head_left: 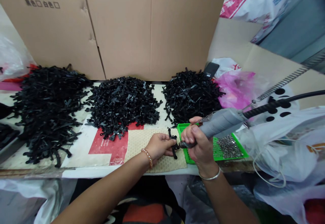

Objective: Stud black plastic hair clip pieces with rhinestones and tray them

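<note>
My left hand [160, 145] pinches a small black plastic part [174, 142] above a beige textured mat [139, 147]. In my right hand [199, 146] is a grey electric screwdriver [220, 124], gripped around its front end and tilted, with its tip pointing left at the black part. Whether the tip touches the part, I cannot tell. Beneath the right hand lies a green perforated tray [188, 158] with many small metal screws [228, 145] at its right side.
Three heaps of black parts, the left heap [48, 105], middle heap [124, 102] and right heap [191, 93], line the table's back. Behind them stands a large cardboard sheet [152, 31]. A coiled spring [286, 78] and black cable [304, 96] run from the screwdriver. Plastic bags [291, 142] crowd the right.
</note>
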`<control>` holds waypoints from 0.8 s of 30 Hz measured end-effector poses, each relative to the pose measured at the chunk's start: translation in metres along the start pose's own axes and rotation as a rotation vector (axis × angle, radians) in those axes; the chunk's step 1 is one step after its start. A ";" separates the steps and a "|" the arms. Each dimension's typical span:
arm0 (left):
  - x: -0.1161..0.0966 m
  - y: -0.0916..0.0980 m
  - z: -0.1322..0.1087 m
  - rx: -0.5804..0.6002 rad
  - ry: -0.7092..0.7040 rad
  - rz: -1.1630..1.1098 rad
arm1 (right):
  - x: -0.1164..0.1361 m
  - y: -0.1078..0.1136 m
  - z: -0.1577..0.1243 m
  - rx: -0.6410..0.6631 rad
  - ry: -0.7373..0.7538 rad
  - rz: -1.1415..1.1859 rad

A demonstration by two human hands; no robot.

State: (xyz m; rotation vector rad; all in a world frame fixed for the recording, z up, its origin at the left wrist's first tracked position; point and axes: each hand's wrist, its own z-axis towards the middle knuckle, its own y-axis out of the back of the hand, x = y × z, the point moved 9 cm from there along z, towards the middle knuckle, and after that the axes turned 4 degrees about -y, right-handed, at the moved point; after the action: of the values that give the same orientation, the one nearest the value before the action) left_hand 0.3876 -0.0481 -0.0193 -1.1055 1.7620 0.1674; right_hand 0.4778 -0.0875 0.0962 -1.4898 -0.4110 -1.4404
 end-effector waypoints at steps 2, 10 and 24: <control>0.000 0.000 0.000 -0.002 0.000 -0.003 | -0.001 0.001 0.000 -0.008 0.004 0.004; 0.001 0.003 0.000 -0.014 0.014 0.002 | 0.001 0.002 0.000 -0.008 0.016 -0.010; 0.003 0.000 0.001 0.011 0.025 -0.001 | -0.003 -0.004 -0.003 0.077 0.021 -0.072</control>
State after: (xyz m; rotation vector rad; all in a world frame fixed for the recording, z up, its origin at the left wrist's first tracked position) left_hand 0.3882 -0.0492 -0.0221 -1.1050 1.7828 0.1434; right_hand 0.4722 -0.0865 0.0945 -1.4102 -0.5063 -1.4785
